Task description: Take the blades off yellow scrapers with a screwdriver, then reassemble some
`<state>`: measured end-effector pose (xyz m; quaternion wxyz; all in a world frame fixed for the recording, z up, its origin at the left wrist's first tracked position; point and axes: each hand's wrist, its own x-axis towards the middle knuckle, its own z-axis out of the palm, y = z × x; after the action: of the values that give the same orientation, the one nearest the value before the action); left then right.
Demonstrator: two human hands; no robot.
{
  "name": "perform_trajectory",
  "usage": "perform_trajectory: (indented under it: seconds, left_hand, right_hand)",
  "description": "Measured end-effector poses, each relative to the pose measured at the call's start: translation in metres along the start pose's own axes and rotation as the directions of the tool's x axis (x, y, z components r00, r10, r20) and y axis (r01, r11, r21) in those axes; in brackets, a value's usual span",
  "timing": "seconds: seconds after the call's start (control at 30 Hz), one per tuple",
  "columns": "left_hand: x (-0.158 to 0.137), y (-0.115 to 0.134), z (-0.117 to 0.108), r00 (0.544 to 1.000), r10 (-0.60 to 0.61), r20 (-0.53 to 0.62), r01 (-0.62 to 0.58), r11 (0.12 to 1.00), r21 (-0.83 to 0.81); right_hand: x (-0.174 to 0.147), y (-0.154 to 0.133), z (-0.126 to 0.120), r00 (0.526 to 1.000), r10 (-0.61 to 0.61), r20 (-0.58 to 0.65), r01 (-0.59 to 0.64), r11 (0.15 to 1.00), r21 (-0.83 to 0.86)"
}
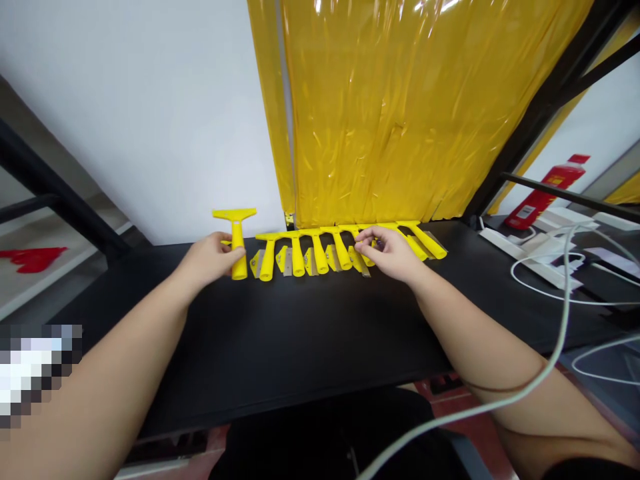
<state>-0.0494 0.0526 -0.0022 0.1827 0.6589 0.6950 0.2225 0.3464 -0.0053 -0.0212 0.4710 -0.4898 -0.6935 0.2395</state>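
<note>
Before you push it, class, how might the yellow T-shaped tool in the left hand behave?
The yellow tool looks stiff, its handle straight and unbent. It is probably light: the left hand alone grips it. Its wide crosspiece would likely hinder rolling.

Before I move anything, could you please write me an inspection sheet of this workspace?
Surface: black tabletop, carrying a row of tools towards its far edge.
Job's things: yellow T-shaped handles in a row, with metal-and-yellow pieces beside several of them.
Clutter: red bottle and white strip, both at the right.
Left grip: closed on one yellow handle, T-head up.
Right grip: fingers at the row; whether they hold a piece is unclear.
Cables: white cables at the right; the nearest crosses in front of the right forearm.
Surroundings: yellow plastic sheet, white panel, black frame.
</note>
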Motion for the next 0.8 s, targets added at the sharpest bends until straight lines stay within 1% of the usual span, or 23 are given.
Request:
perform_trajectory:
  seconds: [0.1, 0.23, 0.37, 0.57, 0.67, 0.8]
  left_hand:
    - [0.011, -0.011, -0.009, 0.995, -0.072, 0.074, 0.065, 0.994, 0.092]
    - [0.012, -0.011, -0.008, 0.986, -0.107, 0.130, 0.075, 0.970, 0.230]
    - [0.014, -0.008, -0.004, 0.986, -0.099, 0.131, 0.051, 0.941, 0.334]
    - [0.018, -0.012, 0.002, 0.992, -0.071, 0.108, 0.019, 0.907, 0.420]
    - [0.020, -0.014, 0.005, 0.995, -0.040, 0.091, -0.004, 0.896, 0.445]
    - [0.021, -0.015, 0.008, 0.996, -0.021, 0.089, -0.020, 0.899, 0.438]
  right_hand:
    - [0.004, 0.005, -0.006, 0.999, 0.017, -0.037, -0.018, 1.000, -0.019]
    - [0.004, 0.006, -0.005, 1.000, 0.017, -0.003, -0.017, 0.999, -0.045]
    - [0.002, 0.005, -0.005, 1.000, 0.008, 0.021, -0.007, 0.998, -0.056]
    - [0.003, 0.004, -0.008, 1.000, 0.031, -0.003, -0.031, 0.996, -0.088]
    - [0.004, 0.005, -0.010, 0.999, 0.039, -0.006, -0.039, 0.993, -0.115]
    - [0.004, 0.007, -0.013, 0.998, 0.060, 0.000, -0.059, 0.988, -0.142]
